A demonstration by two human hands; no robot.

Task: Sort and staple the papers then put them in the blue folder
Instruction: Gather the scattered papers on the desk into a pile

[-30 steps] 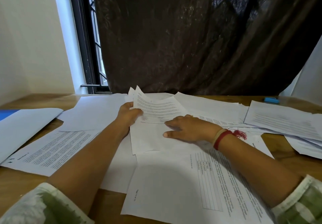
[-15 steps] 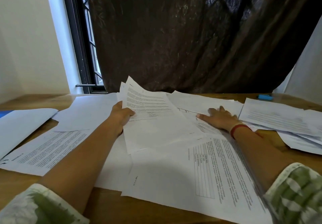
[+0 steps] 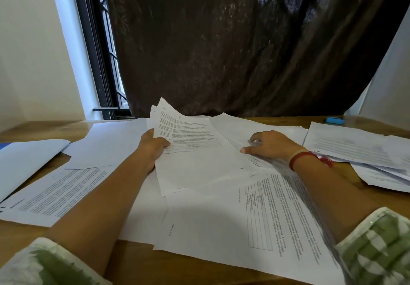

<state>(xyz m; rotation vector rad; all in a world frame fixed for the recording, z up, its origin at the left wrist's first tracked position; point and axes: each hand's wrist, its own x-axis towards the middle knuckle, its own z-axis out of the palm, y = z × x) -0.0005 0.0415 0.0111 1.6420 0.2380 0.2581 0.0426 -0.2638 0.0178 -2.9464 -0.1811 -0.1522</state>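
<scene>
Printed white sheets lie scattered over the wooden table (image 3: 137,262). My left hand (image 3: 153,146) grips a small stack of printed pages (image 3: 190,149) by its left edge, the far corner lifted off the table. My right hand (image 3: 269,144) rests on loose sheets (image 3: 241,129) to the right of that stack, fingers bent with the tips on the paper. A large sheet with a table (image 3: 255,218) lies nearest me. A sliver of the blue folder (image 3: 4,145) shows at the far left edge, mostly hidden under a white sheet (image 3: 26,158). A blue stapler (image 3: 335,120) sits at the back right.
Another pile of papers (image 3: 359,149) lies at the right. A dark curtain (image 3: 233,41) hangs behind the table, with a window (image 3: 99,52) at its left. A printed page (image 3: 55,193) lies at the front left.
My right hand left the held stack, moved right onto the loose sheets, and its fingers have now curled on them. My left hand raised the stack's far corner.
</scene>
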